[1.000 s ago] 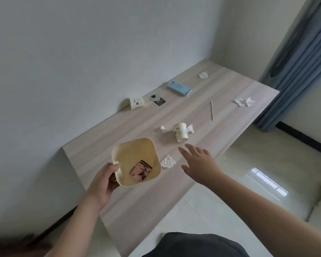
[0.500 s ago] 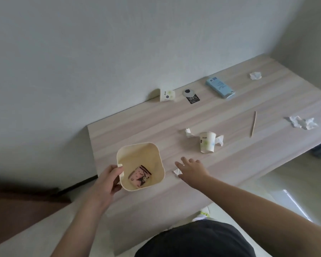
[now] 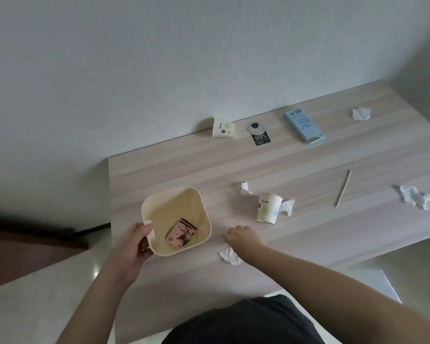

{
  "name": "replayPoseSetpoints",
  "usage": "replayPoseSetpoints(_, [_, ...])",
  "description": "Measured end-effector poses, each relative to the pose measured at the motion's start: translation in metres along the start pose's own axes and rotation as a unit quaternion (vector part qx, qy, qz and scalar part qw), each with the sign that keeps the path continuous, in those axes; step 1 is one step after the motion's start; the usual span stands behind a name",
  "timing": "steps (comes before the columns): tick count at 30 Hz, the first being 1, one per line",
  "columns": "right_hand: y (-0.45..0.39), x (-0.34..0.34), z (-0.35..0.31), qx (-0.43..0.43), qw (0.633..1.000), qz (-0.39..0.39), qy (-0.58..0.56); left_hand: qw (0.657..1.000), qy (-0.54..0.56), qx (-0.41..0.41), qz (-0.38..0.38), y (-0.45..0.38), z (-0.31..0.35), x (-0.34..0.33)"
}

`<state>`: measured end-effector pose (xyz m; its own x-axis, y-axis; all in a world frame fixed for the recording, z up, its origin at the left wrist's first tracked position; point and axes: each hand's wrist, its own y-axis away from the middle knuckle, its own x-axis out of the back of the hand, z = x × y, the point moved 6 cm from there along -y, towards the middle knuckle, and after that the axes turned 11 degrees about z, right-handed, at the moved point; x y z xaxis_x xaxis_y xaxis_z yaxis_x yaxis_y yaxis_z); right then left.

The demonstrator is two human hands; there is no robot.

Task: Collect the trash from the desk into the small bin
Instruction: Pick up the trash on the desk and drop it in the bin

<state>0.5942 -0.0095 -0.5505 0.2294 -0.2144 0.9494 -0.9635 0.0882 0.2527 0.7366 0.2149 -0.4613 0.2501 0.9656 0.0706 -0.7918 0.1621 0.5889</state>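
Head view looks down on your wooden desk point(image 3: 308, 244), with the small bin point(image 3: 159, 207) as the landmark near its left end. Your left hand point(image 3: 132, 247) grips the bin's near-left rim, thumb hooked over the edge and fingers under the outside wall. Inside the bin lies a pink printed packet point(image 3: 181, 233).

Your right hand point(image 3: 243, 237) sits just right of the bin, low over the desk, its fingers curled downward; you cannot tell whether they pinch anything. A crumpled tissue point(image 3: 230, 255) lies on the desk just beside that wrist, to the near right of the bin.

Further right of the bin, a paper cup point(image 3: 268, 207) lies tipped on its side, with one white scrap point(image 3: 245, 189) just beyond its left side and another white scrap point(image 3: 287, 206) touching its mouth end. Well right of the bin rest a thin wooden stick point(image 3: 343, 188) and a larger tissue wad point(image 3: 418, 197).

Beyond the bin, against the wall, stands a second paper cup on its side point(image 3: 222, 127). Right of that lie a round metal disc with a black label point(image 3: 258, 134), a light blue box point(image 3: 303, 126) and another small tissue ball point(image 3: 361, 113).
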Motion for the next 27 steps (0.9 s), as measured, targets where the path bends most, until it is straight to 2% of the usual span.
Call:
replayPoseSetpoints(2, [-0.008,0.01,0.014,-0.02,0.999,0.009,-0.027,1.0,0.0,-0.002,-0.001,0.002,-0.001,-0.004])
replayPoseSetpoints(5, [-0.021,0.038,0.038,-0.08,0.991,0.073,-0.079,1.0,0.008,0.003,0.012,0.006,-0.003,-0.01])
replayPoseSetpoints(7, [-0.024,0.048,0.043,-0.062,0.993,0.082,-0.062,1.0,0.016,0.007,0.026,0.008,-0.003,-0.017])
replayPoseSetpoints(11, [-0.003,0.023,0.02,0.081,0.994,-0.066,-0.034,0.999,0.019,0.006,0.031,0.011,-0.005,-0.025])
replayPoseSetpoints(14, [0.014,-0.001,0.008,0.127,0.987,-0.095,-0.017,0.999,0.019,0.01,0.032,0.012,-0.007,-0.027])
replayPoseSetpoints(21, [0.0,-0.001,0.019,0.131,0.991,-0.035,-0.022,0.999,0.021,0.007,0.043,0.009,-0.011,-0.027])
replayPoseSetpoints(24, [-0.024,0.032,0.043,0.044,0.995,0.061,-0.064,0.999,0.022,0.007,0.047,0.01,-0.014,-0.028])
replayPoseSetpoints(27, [-0.052,0.071,0.081,-0.063,0.979,0.139,-0.134,0.998,0.029,0.009,0.051,0.011,-0.018,-0.03])
